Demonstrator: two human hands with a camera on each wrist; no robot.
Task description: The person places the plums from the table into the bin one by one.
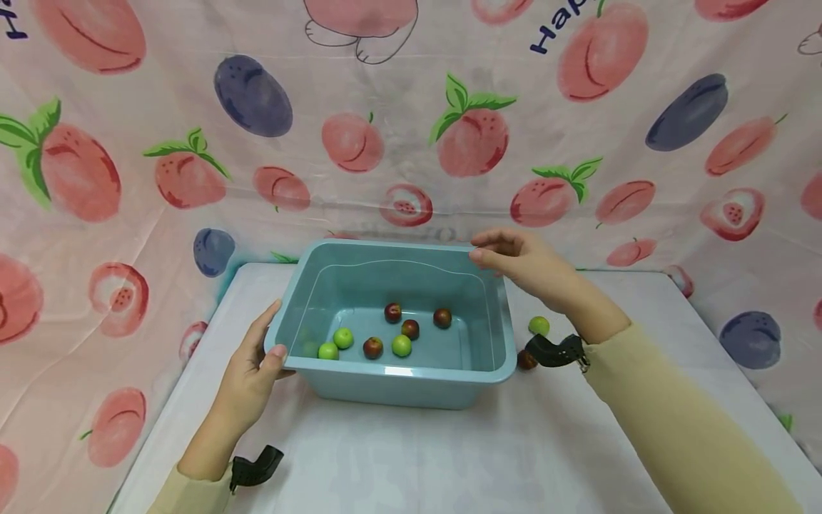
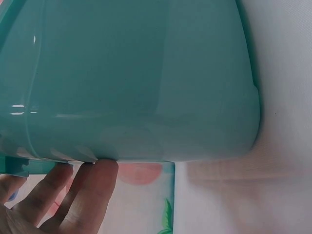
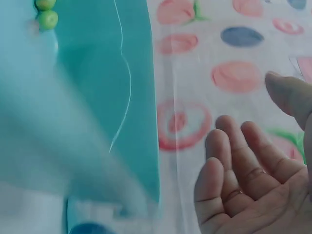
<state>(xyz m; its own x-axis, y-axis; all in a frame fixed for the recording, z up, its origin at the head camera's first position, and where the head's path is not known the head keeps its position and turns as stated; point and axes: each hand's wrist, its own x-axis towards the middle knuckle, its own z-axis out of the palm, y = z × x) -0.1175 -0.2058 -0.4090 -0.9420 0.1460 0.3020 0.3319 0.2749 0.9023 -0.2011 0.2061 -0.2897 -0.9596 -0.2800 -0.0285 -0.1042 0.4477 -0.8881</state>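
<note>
A blue-green plastic bin [image 1: 398,389] stands on the white table. Inside it lie 3 green plum-like fruits [image 1: 401,346] and several dark red ones [image 1: 372,348]. My left hand [image 1: 250,375] grips the bin's left rim near the front corner, thumb over the rim. In the left wrist view, its fingers [image 2: 90,200] touch the bin's outer wall [image 2: 122,87] from below the rim. Over the back right corner is my right hand [image 1: 523,264], holding nothing. The right wrist view shows its fingers [image 3: 253,170] loosely spread, apart from the bin wall [image 3: 102,83].
Right of the bin, a green fruit [image 1: 539,326] and a dark red fruit [image 1: 526,359], partly hidden by the black wrist mount [image 1: 555,351], lie on the table [image 1: 411,457]. A fruit-printed cloth [image 1: 398,86] hangs right behind the table.
</note>
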